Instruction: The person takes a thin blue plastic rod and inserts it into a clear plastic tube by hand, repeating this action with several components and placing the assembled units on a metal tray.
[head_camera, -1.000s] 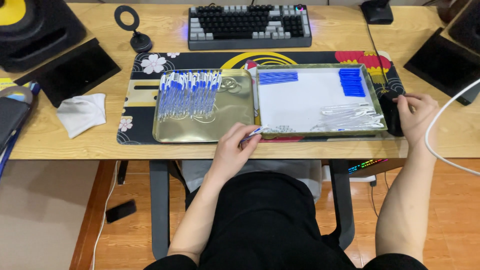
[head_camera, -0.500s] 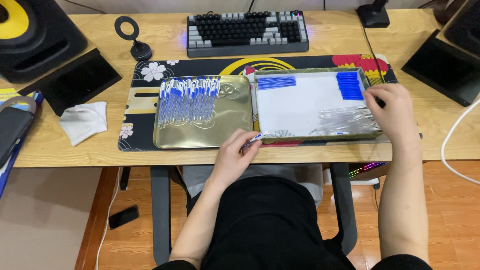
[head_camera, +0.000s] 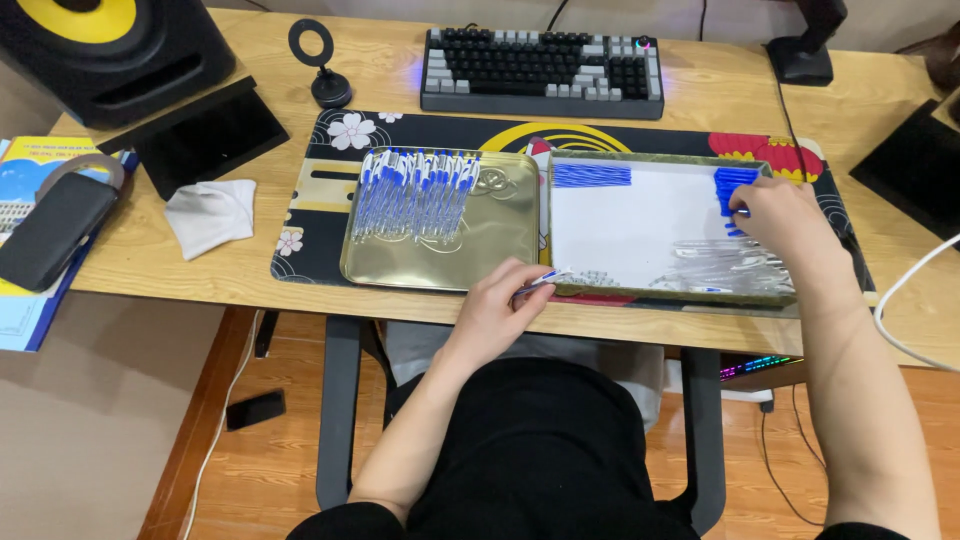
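My left hand (head_camera: 500, 305) rests at the desk's front edge and grips a clear pen with a blue tip (head_camera: 540, 283). My right hand (head_camera: 785, 225) is inside the white-lined tray (head_camera: 640, 225), its fingertips pinching one piece of the pile of blue caps (head_camera: 730, 185) at the tray's far right. A heap of clear pen barrels (head_camera: 715, 265) lies just below that hand. A row of blue refills (head_camera: 590, 175) sits at the tray's far left. The gold tray (head_camera: 470, 255) to the left holds several finished blue pens (head_camera: 415, 190).
A patterned desk mat (head_camera: 320, 200) lies under both trays. Behind are a keyboard (head_camera: 540, 70), a small ring stand (head_camera: 318, 65), a speaker (head_camera: 110, 50) and a black tablet (head_camera: 200, 135). A white cloth (head_camera: 210, 215) and a dark pouch (head_camera: 50, 230) lie left. A white cable (head_camera: 905, 290) runs right.
My right hand has come in from the desk's right edge, crossed the white tray and reached the blue caps. My left hand has kept its grip on the pen near the front edge.
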